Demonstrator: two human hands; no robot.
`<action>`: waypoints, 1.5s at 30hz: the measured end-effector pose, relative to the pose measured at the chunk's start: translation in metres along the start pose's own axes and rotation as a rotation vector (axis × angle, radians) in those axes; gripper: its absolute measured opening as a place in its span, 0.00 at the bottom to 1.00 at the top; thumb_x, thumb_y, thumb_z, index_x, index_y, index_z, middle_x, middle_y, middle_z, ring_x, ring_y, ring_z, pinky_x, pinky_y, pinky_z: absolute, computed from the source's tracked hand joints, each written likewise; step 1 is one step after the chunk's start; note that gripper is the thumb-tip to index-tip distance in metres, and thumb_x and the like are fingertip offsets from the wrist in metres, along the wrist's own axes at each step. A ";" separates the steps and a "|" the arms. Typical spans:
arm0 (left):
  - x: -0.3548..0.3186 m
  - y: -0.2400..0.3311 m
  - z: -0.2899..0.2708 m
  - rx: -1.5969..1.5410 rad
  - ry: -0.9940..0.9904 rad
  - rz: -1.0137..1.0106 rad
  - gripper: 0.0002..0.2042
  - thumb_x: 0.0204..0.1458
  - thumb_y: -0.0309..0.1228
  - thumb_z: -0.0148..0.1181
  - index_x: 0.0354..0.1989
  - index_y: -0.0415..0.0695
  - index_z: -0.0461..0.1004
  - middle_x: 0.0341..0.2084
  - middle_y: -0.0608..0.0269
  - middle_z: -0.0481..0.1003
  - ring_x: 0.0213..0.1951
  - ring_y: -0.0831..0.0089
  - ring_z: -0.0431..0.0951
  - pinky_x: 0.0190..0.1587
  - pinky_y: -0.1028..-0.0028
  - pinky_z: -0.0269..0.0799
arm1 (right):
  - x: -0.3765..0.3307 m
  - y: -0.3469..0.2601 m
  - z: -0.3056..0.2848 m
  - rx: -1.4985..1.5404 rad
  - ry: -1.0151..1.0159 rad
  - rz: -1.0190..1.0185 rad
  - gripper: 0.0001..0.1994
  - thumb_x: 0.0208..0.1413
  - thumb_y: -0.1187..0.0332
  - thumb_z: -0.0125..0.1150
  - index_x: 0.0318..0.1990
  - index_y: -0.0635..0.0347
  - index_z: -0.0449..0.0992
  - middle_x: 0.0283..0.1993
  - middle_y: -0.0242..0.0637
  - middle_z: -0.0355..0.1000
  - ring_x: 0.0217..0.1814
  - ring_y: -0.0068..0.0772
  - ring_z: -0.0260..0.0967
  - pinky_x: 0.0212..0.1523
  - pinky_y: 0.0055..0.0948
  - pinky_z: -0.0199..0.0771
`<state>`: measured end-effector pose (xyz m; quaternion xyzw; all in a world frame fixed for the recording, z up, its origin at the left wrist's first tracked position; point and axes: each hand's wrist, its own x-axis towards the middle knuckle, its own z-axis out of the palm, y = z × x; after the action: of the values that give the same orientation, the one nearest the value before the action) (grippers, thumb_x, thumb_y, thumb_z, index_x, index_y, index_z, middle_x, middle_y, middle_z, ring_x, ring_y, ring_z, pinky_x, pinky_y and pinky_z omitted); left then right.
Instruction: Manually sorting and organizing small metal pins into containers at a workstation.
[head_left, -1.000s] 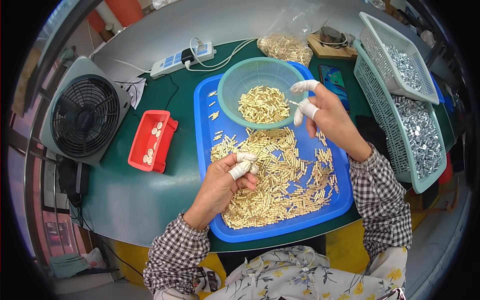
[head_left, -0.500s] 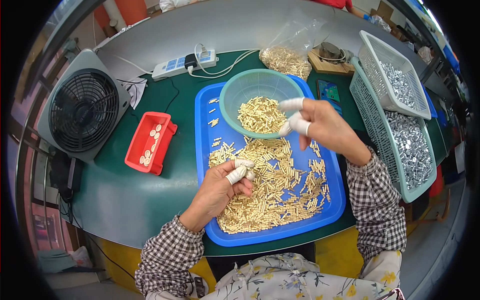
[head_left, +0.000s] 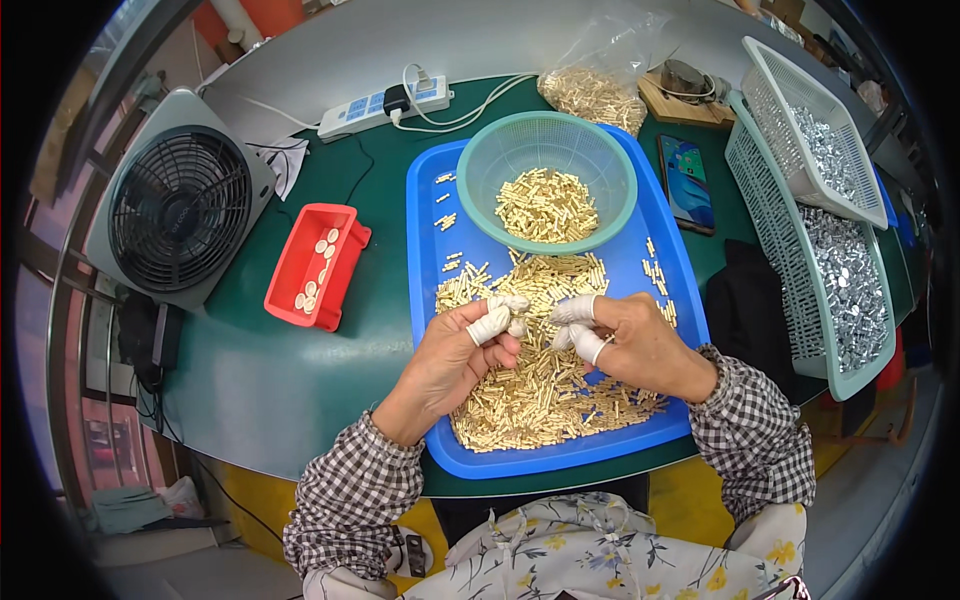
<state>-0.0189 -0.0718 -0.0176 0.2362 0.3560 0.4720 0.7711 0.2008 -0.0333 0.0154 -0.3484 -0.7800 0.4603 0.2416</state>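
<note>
Both my hands meet over a blue tray [head_left: 600, 455] spread with many small brass-coloured pins [head_left: 520, 415]. White finger cots cover several fingertips on each. My left hand [head_left: 440, 365] pinches thumb and finger together; whatever tiny piece sits there is too small to name. Just to its right, my right hand [head_left: 645, 345] also has its fingertips closed, pointing toward the left fingertips, with anything between them hidden. At the tray's far end stands a round green mesh basket [head_left: 627, 205], with a heap of similar brass pieces [head_left: 545, 205] in it.
A red bin [head_left: 343, 270] with pale round discs and a grey fan [head_left: 180, 205] stand left. Behind are a power strip [head_left: 350, 113] and a bag of brass pieces [head_left: 595, 95]. To the right are a phone [head_left: 686, 185] and stacked baskets [head_left: 790, 290] of silvery parts.
My right hand has come back from the green basket's right rim toward my left hand, and its fingers have closed. My left hand stays pinched over the tray. The whole view has shifted slightly.
</note>
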 end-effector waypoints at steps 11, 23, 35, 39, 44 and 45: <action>0.000 0.002 -0.003 0.097 -0.011 0.058 0.13 0.57 0.26 0.50 0.48 0.33 0.69 0.30 0.62 0.74 0.26 0.79 0.75 0.30 0.82 0.75 | 0.003 0.006 0.013 -0.432 0.096 -0.309 0.11 0.49 0.77 0.58 0.42 0.69 0.74 0.23 0.43 0.73 0.21 0.36 0.73 0.19 0.26 0.70; -0.003 -0.001 0.005 0.258 0.020 0.051 0.12 0.58 0.27 0.49 0.46 0.33 0.71 0.29 0.61 0.74 0.26 0.78 0.75 0.30 0.80 0.75 | 0.002 -0.003 0.015 0.068 -0.060 0.124 0.11 0.46 0.77 0.60 0.39 0.65 0.73 0.17 0.41 0.66 0.18 0.40 0.67 0.18 0.36 0.65; -0.005 0.001 0.013 0.261 0.004 0.008 0.11 0.58 0.28 0.49 0.45 0.34 0.70 0.28 0.60 0.74 0.25 0.77 0.75 0.30 0.78 0.75 | 0.005 0.008 0.016 -0.146 0.034 -0.209 0.09 0.51 0.76 0.56 0.40 0.66 0.71 0.24 0.47 0.72 0.20 0.42 0.71 0.19 0.34 0.67; -0.002 -0.002 0.006 0.104 -0.042 0.017 0.11 0.57 0.29 0.50 0.45 0.35 0.70 0.27 0.61 0.74 0.24 0.78 0.74 0.28 0.80 0.74 | 0.000 -0.006 0.005 0.256 0.047 0.048 0.09 0.50 0.77 0.56 0.39 0.67 0.72 0.24 0.50 0.71 0.21 0.44 0.71 0.21 0.33 0.68; 0.005 -0.007 0.009 -0.048 -0.067 0.029 0.12 0.57 0.30 0.51 0.46 0.37 0.69 0.28 0.64 0.73 0.24 0.80 0.72 0.25 0.81 0.70 | -0.008 0.009 -0.002 -0.045 0.135 -0.093 0.07 0.52 0.77 0.56 0.39 0.67 0.74 0.24 0.42 0.73 0.20 0.28 0.71 0.19 0.24 0.69; 0.006 -0.008 0.010 -0.086 -0.074 0.030 0.11 0.57 0.30 0.50 0.46 0.37 0.69 0.28 0.64 0.73 0.24 0.81 0.72 0.25 0.81 0.70 | -0.009 0.010 -0.003 -0.079 0.161 -0.113 0.07 0.51 0.76 0.56 0.38 0.67 0.74 0.23 0.46 0.72 0.20 0.35 0.71 0.20 0.28 0.69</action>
<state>-0.0047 -0.0703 -0.0184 0.2254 0.3031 0.4893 0.7861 0.2118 -0.0355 0.0077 -0.3490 -0.7939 0.3853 0.3153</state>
